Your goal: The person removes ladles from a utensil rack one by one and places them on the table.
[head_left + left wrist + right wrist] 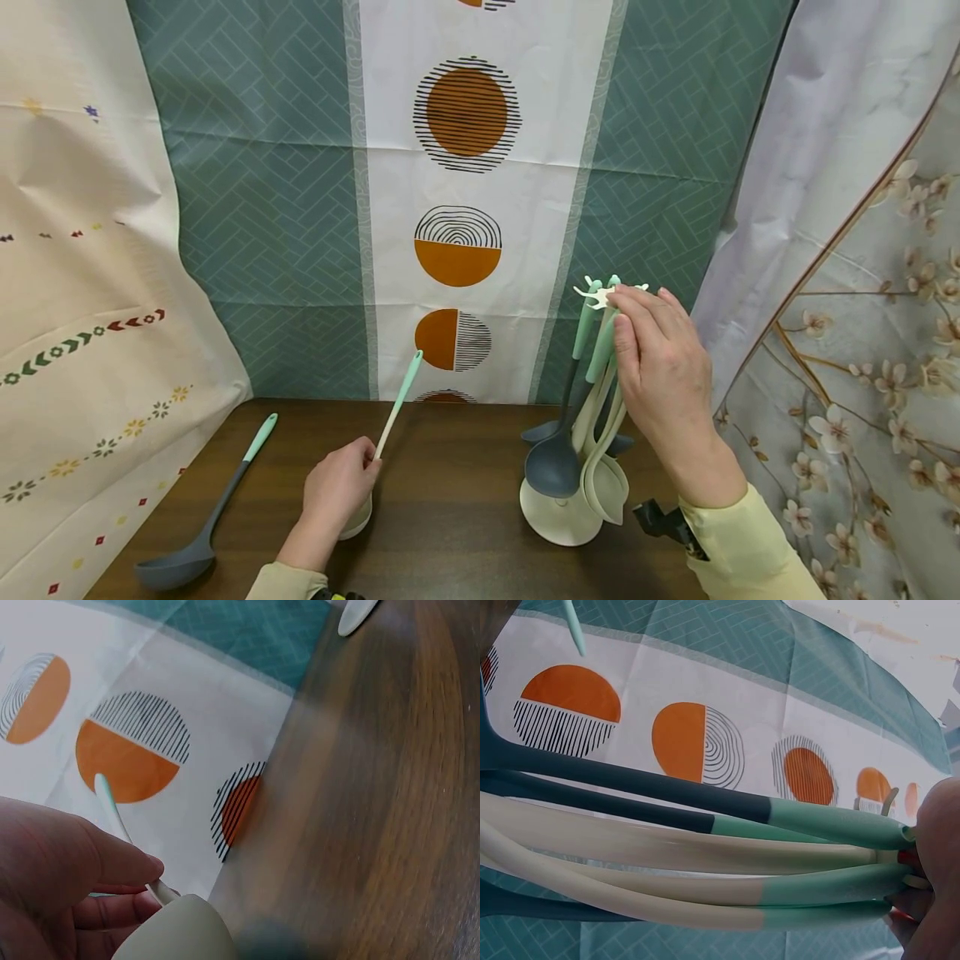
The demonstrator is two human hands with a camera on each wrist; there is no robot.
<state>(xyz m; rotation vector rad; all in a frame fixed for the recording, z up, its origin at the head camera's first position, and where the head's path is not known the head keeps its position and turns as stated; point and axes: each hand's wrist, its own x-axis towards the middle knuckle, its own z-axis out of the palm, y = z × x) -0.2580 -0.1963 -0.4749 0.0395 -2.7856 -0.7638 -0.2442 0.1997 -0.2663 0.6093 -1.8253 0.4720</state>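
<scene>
My left hand (341,483) pinches a cream ladle (176,930) by its stem. The mint-green handle end of that ladle slants up and away, and its bowl hangs below the hand, partly hidden by it in the head view. At the right, my right hand (663,367) holds the top of a cream utensil stand (561,521), fingers over the hooks and thumb on the near side. Several utensils hang from it, among them a dark ladle (553,465) and a cream ladle (606,487). Their mint-green handles (840,821) end right at the right hand's fingers.
Another dark ladle (180,567) with a mint-green handle lies on the brown wooden table (442,517) at the left. A green and white patterned cloth (270,208) hangs behind the table. Patterned curtains (847,400) stand close at both sides.
</scene>
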